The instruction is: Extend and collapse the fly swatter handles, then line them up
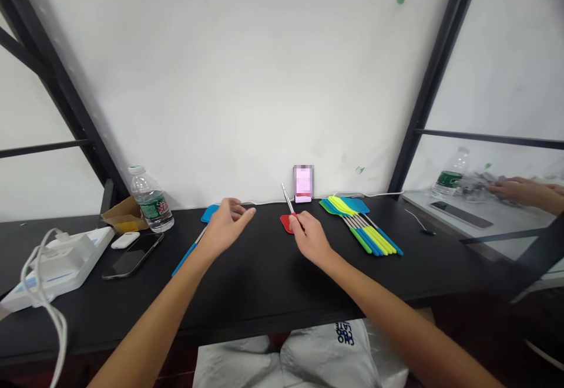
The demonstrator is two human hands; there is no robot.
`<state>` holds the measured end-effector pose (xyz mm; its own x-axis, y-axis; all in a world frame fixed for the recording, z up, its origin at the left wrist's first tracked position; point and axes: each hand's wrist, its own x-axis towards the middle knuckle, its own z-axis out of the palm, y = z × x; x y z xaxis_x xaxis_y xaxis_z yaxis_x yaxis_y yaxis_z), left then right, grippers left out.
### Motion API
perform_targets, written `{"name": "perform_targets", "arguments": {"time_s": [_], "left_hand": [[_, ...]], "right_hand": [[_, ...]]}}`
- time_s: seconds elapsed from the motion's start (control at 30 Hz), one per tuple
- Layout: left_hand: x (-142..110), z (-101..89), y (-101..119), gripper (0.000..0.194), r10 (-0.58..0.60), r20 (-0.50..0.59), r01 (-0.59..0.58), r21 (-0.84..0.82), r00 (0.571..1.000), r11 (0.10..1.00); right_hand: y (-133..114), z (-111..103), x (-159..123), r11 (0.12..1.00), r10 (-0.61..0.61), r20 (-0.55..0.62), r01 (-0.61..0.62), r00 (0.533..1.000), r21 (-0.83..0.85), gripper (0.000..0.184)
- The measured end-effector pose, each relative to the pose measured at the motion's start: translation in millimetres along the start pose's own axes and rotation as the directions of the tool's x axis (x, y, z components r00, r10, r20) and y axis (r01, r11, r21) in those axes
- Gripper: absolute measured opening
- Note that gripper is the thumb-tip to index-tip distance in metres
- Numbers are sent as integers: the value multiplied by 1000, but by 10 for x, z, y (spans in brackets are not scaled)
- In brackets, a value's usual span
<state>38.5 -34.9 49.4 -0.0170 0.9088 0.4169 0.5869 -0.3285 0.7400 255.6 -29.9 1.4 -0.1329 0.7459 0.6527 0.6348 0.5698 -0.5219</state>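
My right hand (311,238) is closed around a fly swatter with a silver rod (288,199) that points up and away. A red mesh head (286,222) shows beside my thumb; whether it joins that rod I cannot tell. My left hand (228,223) hovers with fingers apart and nothing in them. Below it and to its left lies a blue fly swatter (185,260), partly covered by my wrist. To the right of my right hand, several fly swatters (372,238) in green, blue and yellow lie side by side, heads toward the wall.
A phone with a lit screen (304,184) leans on the wall. At left are a water bottle (152,200), a cardboard box (126,215), a dark phone (134,255), a white case (126,240) and a power strip (66,265). Another person's hand (511,188) works at the right-hand table.
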Motion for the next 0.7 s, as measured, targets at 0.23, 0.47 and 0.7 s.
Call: {"name": "perform_targets", "arguments": {"time_s": [0.23,0.47,0.7], "left_hand": [[0,588,-115,37,84,399,102,-423,913,900],[-35,775,-184,35,72,462,179,-478,884,860],[-100,948,-160,16,196,313,-131,-217,929,967]], "right_hand": [[55,420,237,818,250,135,-284,959,500,41],[93,390,222,771,276,-19,-210,961,601,36],[-38,383,285,376,457,17,-211,889,902,29]]}}
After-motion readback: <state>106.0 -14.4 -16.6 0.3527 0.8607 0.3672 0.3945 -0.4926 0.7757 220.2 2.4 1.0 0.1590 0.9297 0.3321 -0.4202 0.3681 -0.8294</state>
